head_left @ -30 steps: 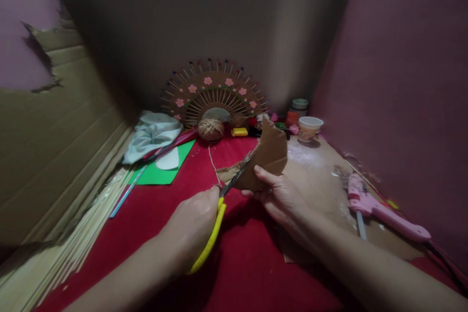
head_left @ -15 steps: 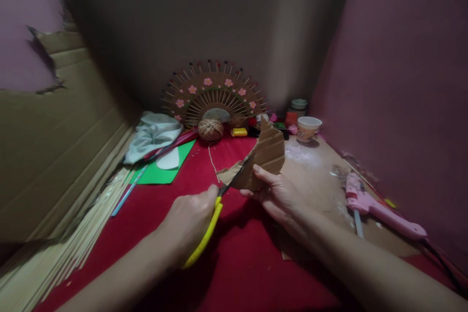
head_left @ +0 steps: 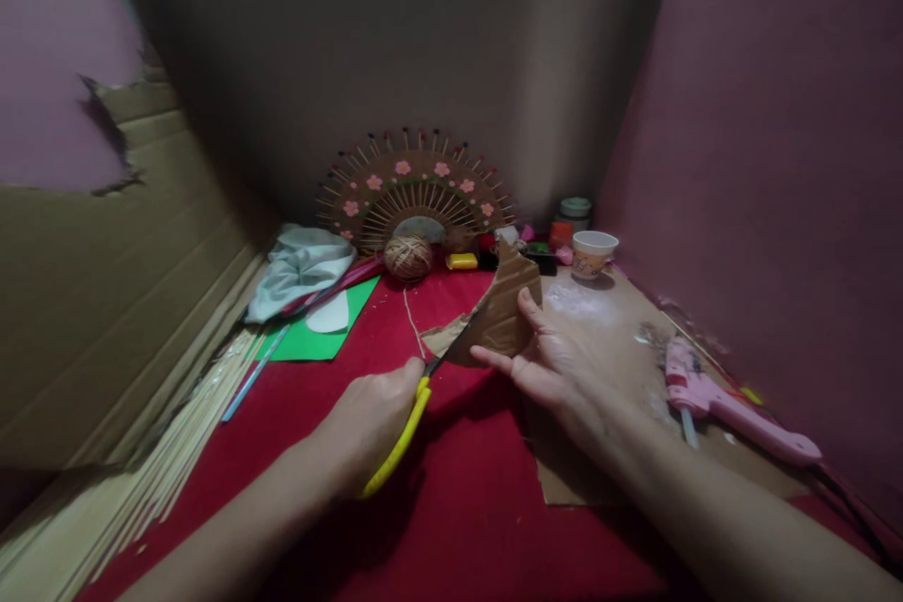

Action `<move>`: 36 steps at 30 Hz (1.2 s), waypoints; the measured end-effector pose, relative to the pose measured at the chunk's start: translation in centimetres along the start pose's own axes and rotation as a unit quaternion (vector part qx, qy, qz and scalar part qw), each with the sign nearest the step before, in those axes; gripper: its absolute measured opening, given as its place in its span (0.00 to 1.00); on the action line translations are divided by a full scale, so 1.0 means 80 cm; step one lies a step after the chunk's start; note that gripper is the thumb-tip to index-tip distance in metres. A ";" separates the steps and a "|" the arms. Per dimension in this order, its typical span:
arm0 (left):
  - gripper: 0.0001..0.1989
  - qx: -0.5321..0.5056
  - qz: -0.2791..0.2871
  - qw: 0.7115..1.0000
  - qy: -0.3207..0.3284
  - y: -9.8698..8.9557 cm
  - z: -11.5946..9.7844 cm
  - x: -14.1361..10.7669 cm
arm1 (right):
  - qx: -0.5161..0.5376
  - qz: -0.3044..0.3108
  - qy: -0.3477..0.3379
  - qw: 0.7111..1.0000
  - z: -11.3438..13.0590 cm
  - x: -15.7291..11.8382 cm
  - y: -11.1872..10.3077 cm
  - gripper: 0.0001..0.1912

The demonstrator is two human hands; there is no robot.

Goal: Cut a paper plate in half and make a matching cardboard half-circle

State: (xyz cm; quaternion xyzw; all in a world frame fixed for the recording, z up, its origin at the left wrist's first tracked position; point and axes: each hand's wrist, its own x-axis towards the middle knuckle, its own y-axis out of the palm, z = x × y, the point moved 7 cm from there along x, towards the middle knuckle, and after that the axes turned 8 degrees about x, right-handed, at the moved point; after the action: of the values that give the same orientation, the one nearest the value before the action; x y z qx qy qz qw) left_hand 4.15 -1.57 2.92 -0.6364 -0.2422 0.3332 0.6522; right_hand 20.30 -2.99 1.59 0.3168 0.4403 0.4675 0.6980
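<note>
Red cloth [head_left: 466, 499] between cardboard walls; fan [head_left: 416, 198] at twelve o'clock, glue gun [head_left: 734, 409] at three. I see my left hand [head_left: 367, 428] gripping scissors [head_left: 405, 423], right hand [head_left: 564, 362] pinching cardboard piece [head_left: 504, 315], centre.

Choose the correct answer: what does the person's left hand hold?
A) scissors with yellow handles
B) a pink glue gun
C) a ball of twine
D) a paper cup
A: the left hand grips the yellow-handled scissors, whose blades meet the cardboard piece held by the right hand.
</note>
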 end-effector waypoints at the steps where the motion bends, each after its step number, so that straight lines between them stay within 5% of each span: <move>1: 0.07 -0.016 -0.008 1.000 0.006 0.001 -0.002 0.000 | -0.008 -0.001 -0.006 1.000 -0.001 0.000 -0.001 0.12; 8: 0.14 -0.057 -0.028 0.998 -0.012 0.001 -0.008 0.000 | -0.003 -0.004 -0.007 1.000 -0.012 0.005 -0.013 0.24; 15: 0.12 0.078 -0.021 0.996 -0.037 -0.006 -0.007 -0.003 | 0.000 -0.016 0.002 1.000 -0.015 0.004 -0.017 0.23; 29: 0.12 0.094 -0.002 0.994 -0.060 -0.005 -0.011 -0.005 | 0.019 -0.024 0.014 0.999 -0.019 0.005 -0.019 0.17; 36: 0.12 0.029 -0.008 1.000 -0.002 -0.008 -0.015 -0.003 | 0.010 0.004 -0.037 0.999 -0.007 0.008 -0.011 0.18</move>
State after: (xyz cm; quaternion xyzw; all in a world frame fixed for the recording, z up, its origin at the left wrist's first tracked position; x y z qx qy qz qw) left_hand 4.99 -2.55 3.51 -0.6149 -0.2390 0.3356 0.6725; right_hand 20.19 -2.70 0.44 0.3429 0.4175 0.4532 0.7090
